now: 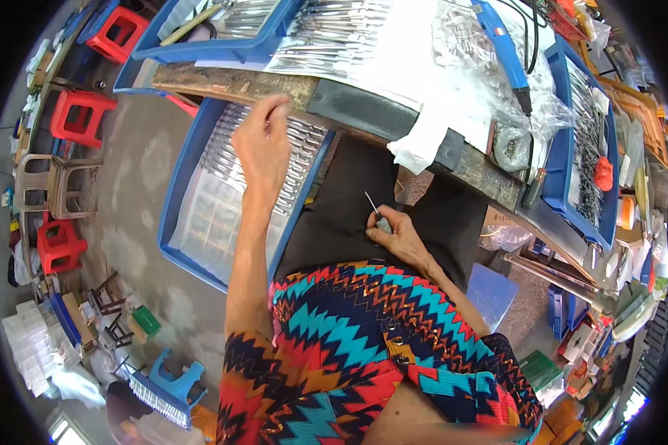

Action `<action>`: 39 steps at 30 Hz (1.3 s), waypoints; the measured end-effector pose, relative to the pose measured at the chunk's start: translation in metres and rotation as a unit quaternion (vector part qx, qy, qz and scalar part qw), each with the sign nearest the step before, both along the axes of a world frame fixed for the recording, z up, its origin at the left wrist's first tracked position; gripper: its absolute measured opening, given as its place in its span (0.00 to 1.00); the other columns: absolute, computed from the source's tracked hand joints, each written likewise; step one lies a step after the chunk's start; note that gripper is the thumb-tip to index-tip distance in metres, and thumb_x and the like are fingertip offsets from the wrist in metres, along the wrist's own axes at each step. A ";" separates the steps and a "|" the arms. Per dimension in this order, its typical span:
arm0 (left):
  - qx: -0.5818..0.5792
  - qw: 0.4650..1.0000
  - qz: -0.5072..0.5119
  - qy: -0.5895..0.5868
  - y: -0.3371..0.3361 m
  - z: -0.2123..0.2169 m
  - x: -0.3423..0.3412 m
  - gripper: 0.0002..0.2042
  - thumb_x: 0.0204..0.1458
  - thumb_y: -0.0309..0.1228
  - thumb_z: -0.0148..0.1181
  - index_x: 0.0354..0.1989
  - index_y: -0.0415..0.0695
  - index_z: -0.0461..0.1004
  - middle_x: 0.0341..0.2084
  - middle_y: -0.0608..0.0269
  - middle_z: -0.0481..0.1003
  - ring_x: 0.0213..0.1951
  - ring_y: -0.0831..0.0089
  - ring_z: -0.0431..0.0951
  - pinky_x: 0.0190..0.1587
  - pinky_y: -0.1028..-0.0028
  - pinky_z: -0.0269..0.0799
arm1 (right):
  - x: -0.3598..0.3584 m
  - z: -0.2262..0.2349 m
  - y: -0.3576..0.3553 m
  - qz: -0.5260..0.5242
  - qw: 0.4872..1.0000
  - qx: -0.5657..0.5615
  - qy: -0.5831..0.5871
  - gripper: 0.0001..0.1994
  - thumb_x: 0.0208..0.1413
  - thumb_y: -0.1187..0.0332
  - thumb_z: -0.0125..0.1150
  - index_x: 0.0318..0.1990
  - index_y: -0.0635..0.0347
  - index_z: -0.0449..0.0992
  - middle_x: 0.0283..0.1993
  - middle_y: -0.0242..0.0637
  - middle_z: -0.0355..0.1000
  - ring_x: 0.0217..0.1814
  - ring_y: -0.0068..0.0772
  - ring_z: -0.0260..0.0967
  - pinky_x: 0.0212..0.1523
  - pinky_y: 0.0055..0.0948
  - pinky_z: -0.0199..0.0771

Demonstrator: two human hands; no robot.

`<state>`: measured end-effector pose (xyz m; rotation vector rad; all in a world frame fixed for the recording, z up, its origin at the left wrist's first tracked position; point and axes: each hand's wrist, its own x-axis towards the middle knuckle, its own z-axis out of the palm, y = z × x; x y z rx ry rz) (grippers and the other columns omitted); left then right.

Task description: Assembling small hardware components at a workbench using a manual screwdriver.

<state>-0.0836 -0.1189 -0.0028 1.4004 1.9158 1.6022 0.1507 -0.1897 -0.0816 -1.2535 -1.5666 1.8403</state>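
My left hand (264,139) is raised over a blue tray (172,194), close to the worn wooden table edge. Its fingers are curled together, and whatever they may hold is hidden. In the tray lie rows of slim metal tool-like parts (226,141), with a clear plastic sheet or bag (226,215) nearer to me. Above my lap, my right hand (401,236) grips a small screwdriver (381,221). Its grey handle sits in my fingers, and the thin metal shaft points up and to the left.
On the table, many slim metal pieces (338,37) lie by a blue tray (226,50). A blue corded tool (501,44), plastic bags (460,37) and another blue tray (608,222) are to the right. White cloth (421,141) hangs over the edge. Red stools (82,117) stand left.
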 end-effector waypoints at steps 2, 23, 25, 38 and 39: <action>0.059 0.994 -0.043 0.080 0.030 0.011 0.006 0.06 0.47 0.22 0.51 0.32 0.38 0.74 0.22 0.57 0.75 0.24 0.67 0.74 0.28 0.75 0.67 | 0.003 0.010 -0.002 0.009 1.000 -0.011 -0.009 0.05 0.46 0.73 0.58 0.29 0.61 0.68 0.21 0.25 0.60 0.25 0.14 0.55 0.26 0.18 0.57; -0.042 0.895 -0.239 0.374 0.132 0.006 -0.002 0.10 0.41 0.31 0.57 0.33 0.42 0.72 0.31 0.57 0.73 0.39 0.59 0.69 0.44 0.64 0.63 | 0.015 0.000 -0.005 0.094 0.995 0.013 -0.044 0.08 0.46 0.70 0.55 0.33 0.63 0.67 0.25 0.35 0.64 0.28 0.24 0.61 0.30 0.27 0.63; -0.034 0.902 -0.245 0.355 0.135 0.005 -0.004 0.09 0.41 0.32 0.57 0.31 0.43 0.72 0.30 0.59 0.72 0.39 0.59 0.68 0.44 0.62 0.62 | 0.015 0.002 -0.005 0.092 0.995 0.016 -0.048 0.08 0.46 0.70 0.55 0.33 0.63 0.67 0.25 0.35 0.64 0.28 0.25 0.61 0.30 0.28 0.63; 0.160 0.916 -0.208 0.305 0.135 -0.011 -0.001 0.06 0.44 0.26 0.57 0.32 0.43 0.72 0.30 0.61 0.73 0.40 0.62 0.70 0.44 0.65 0.61 | 0.031 -0.002 -0.027 0.074 0.993 0.041 -0.085 0.17 0.52 0.71 0.53 0.50 0.59 0.62 0.26 0.43 0.63 0.24 0.34 0.61 0.28 0.32 0.63; 0.161 0.916 -0.208 0.304 0.136 -0.009 0.000 0.06 0.44 0.26 0.57 0.32 0.43 0.72 0.30 0.61 0.73 0.40 0.62 0.70 0.44 0.65 0.61 | 0.031 -0.002 -0.027 0.074 0.993 0.042 -0.086 0.17 0.52 0.71 0.53 0.50 0.59 0.62 0.26 0.43 0.63 0.24 0.34 0.61 0.28 0.32 0.63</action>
